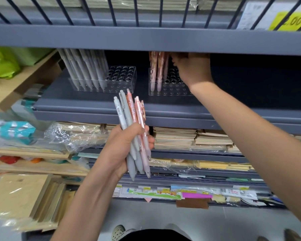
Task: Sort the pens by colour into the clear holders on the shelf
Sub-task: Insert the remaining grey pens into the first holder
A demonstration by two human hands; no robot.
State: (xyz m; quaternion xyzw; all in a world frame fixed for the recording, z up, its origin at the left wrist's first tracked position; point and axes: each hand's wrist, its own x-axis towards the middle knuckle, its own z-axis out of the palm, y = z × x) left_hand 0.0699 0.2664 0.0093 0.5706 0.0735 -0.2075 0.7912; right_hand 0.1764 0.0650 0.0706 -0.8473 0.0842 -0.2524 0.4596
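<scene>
Grey shelf (94, 108) behind, pens (127, 110) bunched tips-down in left grip (125, 145)

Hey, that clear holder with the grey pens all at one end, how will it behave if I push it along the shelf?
The clear holder is probably light and rigid, looking like thin plastic. It may tip leftward, since the grey pens fill only its left end and lean that way. It likely slides easily on the smooth shelf.

yellow price tag (291, 20), notebook stacks (175, 138) — plastic-wrapped
</scene>
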